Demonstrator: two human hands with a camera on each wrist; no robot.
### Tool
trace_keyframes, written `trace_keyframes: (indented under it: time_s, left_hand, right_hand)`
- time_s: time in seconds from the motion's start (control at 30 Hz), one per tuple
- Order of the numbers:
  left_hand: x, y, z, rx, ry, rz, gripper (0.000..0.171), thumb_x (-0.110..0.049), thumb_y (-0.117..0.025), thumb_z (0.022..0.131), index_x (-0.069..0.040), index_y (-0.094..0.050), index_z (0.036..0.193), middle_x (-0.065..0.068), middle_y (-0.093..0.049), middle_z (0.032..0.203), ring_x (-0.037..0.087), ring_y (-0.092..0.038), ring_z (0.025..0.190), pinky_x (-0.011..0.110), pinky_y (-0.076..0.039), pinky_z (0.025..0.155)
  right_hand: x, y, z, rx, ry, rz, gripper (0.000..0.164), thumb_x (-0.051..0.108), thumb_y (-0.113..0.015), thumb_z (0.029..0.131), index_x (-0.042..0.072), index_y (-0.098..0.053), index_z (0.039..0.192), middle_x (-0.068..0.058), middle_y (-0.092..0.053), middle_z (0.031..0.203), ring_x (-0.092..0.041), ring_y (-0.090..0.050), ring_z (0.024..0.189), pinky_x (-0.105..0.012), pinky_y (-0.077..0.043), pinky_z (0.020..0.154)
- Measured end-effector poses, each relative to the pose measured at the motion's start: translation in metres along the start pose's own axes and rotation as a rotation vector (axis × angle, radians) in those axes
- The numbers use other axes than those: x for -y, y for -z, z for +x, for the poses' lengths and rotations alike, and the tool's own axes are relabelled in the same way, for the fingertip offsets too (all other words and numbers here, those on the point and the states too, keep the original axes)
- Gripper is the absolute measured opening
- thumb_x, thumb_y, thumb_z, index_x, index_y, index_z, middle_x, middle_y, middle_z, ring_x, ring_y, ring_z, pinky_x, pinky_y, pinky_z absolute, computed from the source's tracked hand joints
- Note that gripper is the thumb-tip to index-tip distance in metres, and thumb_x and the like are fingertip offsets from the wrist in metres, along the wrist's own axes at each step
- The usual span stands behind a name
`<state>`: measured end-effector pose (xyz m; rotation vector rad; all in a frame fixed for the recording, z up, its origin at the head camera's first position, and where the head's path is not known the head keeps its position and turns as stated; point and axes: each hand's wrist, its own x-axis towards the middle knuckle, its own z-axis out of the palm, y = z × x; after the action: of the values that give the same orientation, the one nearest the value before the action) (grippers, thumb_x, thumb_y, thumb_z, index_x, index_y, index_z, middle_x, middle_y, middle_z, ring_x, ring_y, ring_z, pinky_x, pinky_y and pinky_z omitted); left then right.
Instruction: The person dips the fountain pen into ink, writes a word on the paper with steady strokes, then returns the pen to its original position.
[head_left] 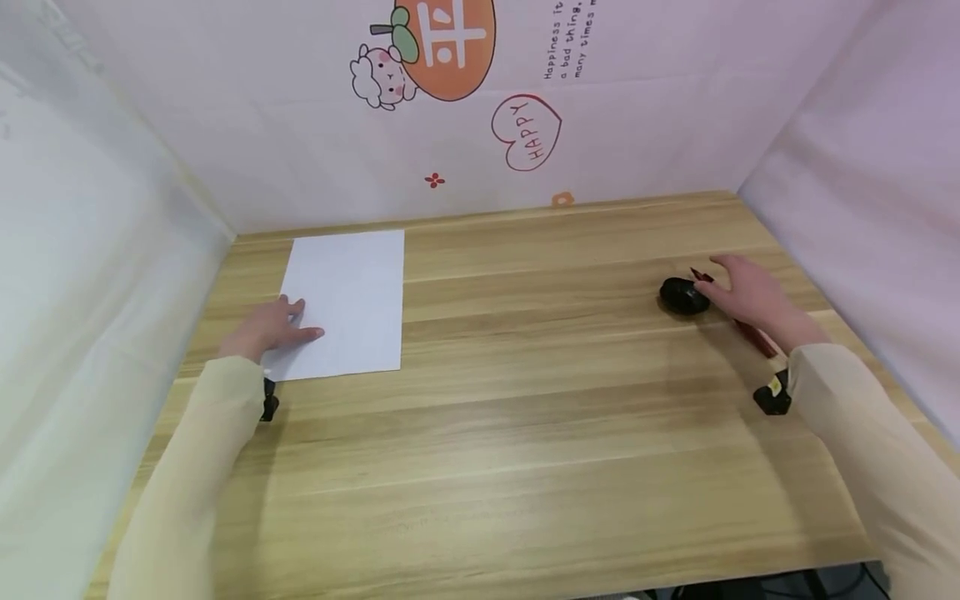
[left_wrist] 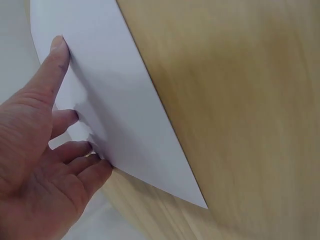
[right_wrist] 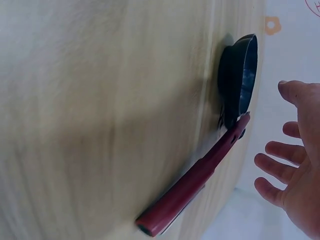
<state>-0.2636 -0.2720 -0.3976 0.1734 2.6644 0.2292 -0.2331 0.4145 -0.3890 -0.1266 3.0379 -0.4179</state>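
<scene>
A white sheet of paper (head_left: 356, 300) lies at the left of the table. My left hand (head_left: 272, 327) touches its left side, thumb (left_wrist: 59, 52) spread apart over the sheet and the other fingertips at the paper's edge. At the right lies a rounded, glossy black thing (head_left: 681, 297), hollow-looking in the right wrist view. Beside it is a long dark red tool (right_wrist: 187, 185) with a thick handle and a narrower front end; its kind is unclear. My right hand (head_left: 750, 292) is over this tool, fingers spread and holding nothing. In the head view it covers the tool's middle.
The wooden table (head_left: 480, 433) ends at a white printed cloth (head_left: 465, 150) at the back. White cloth walls (head_left: 90, 275) stand at both sides. Small black devices (head_left: 774, 395) are strapped at both wrists. Cables (head_left: 847, 579) show below the front edge.
</scene>
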Motion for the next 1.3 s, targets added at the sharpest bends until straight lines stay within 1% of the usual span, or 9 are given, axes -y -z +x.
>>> trace_keyframes:
  time_s: [0.13, 0.3, 0.4, 0.57, 0.67, 0.8, 0.97, 1.13, 1.3]
  left_hand:
    - [-0.016, -0.004, 0.003, 0.001, 0.001, 0.007, 0.086, -0.050, -0.053, 0.090, 0.006, -0.018, 0.145, 0.039, -0.005, 0.147, 0.056, -0.010, 0.135, 0.063, -0.017, 0.110]
    - [-0.031, -0.011, 0.006, -0.025, -0.037, 0.025, 0.084, -0.047, -0.053, 0.091, 0.009, -0.020, 0.144, 0.040, -0.010, 0.146, 0.055, -0.013, 0.135, 0.060, -0.018, 0.111]
    - [-0.040, -0.016, 0.005, -0.041, -0.057, 0.032, 0.084, -0.047, -0.054, 0.091, 0.011, -0.021, 0.143, 0.041, -0.011, 0.145, 0.056, -0.014, 0.135, 0.059, -0.017, 0.111]
    - [-0.067, -0.024, -0.002, -0.041, -0.062, -0.003, 0.082, -0.043, -0.055, 0.091, 0.011, -0.021, 0.143, 0.041, -0.010, 0.146, 0.054, -0.011, 0.136, 0.058, -0.015, 0.113]
    - [-0.085, -0.029, -0.005, -0.035, -0.078, -0.022, 0.083, -0.042, -0.056, 0.091, 0.012, -0.020, 0.143, 0.040, -0.010, 0.147, 0.053, -0.009, 0.138, 0.057, -0.015, 0.114]
    - [-0.103, -0.035, -0.006, -0.055, -0.107, -0.016, 0.083, -0.042, -0.057, 0.091, 0.013, -0.022, 0.142, 0.039, -0.014, 0.146, 0.051, -0.010, 0.139, 0.055, -0.016, 0.114]
    - [-0.116, -0.039, -0.006, -0.075, -0.109, -0.029, 0.082, -0.040, -0.058, 0.090, 0.014, -0.024, 0.141, 0.037, -0.019, 0.147, 0.050, -0.010, 0.140, 0.054, -0.017, 0.115]
    - [-0.128, -0.041, -0.008, -0.069, -0.107, -0.023, 0.080, -0.040, -0.058, 0.091, 0.014, -0.025, 0.141, 0.036, -0.022, 0.147, 0.049, -0.012, 0.140, 0.053, -0.017, 0.115]
    - [-0.143, -0.047, -0.011, -0.083, -0.110, 0.018, 0.080, -0.043, -0.059, 0.089, 0.014, -0.032, 0.138, 0.037, -0.031, 0.143, 0.050, -0.025, 0.136, 0.053, -0.025, 0.113]
  right_hand:
    - [-0.006, -0.002, -0.005, 0.004, -0.019, 0.010, 0.071, 0.041, -0.042, 0.097, -0.016, -0.028, 0.137, -0.043, -0.032, 0.134, -0.058, -0.032, 0.120, -0.066, -0.027, 0.099]
    - [-0.012, -0.003, -0.013, 0.021, -0.048, 0.024, 0.071, 0.039, -0.044, 0.096, -0.016, -0.029, 0.137, -0.043, -0.033, 0.134, -0.059, -0.033, 0.118, -0.067, -0.029, 0.097]
    - [-0.015, -0.005, -0.017, 0.005, -0.039, 0.018, 0.067, 0.035, -0.047, 0.095, -0.016, -0.032, 0.135, -0.043, -0.036, 0.132, -0.059, -0.036, 0.116, -0.067, -0.031, 0.095]
    - [-0.020, -0.010, -0.022, -0.045, -0.005, -0.016, 0.057, 0.028, -0.049, 0.094, -0.017, -0.039, 0.129, -0.044, -0.044, 0.123, -0.058, -0.044, 0.107, -0.065, -0.037, 0.089]
    - [-0.022, -0.013, -0.024, -0.043, -0.008, -0.030, 0.057, 0.029, -0.048, 0.095, -0.016, -0.040, 0.128, -0.043, -0.045, 0.121, -0.057, -0.047, 0.104, -0.064, -0.038, 0.087]
    - [-0.025, -0.017, -0.026, -0.052, -0.003, -0.034, 0.055, 0.027, -0.050, 0.095, -0.017, -0.042, 0.126, -0.042, -0.047, 0.119, -0.056, -0.049, 0.102, -0.063, -0.040, 0.085]
    - [-0.029, -0.022, -0.029, -0.099, 0.011, -0.035, 0.048, 0.021, -0.053, 0.092, -0.017, -0.046, 0.121, -0.041, -0.052, 0.113, -0.054, -0.053, 0.096, -0.060, -0.041, 0.080]
    - [-0.030, -0.025, -0.033, -0.124, -0.013, -0.017, 0.044, 0.018, -0.054, 0.092, -0.016, -0.047, 0.118, -0.040, -0.055, 0.109, -0.055, -0.053, 0.094, -0.060, -0.042, 0.078]
    - [-0.031, -0.028, -0.035, -0.154, -0.028, 0.006, 0.041, 0.016, -0.054, 0.091, -0.015, -0.047, 0.116, -0.037, -0.058, 0.104, -0.052, -0.056, 0.090, -0.058, -0.043, 0.074]
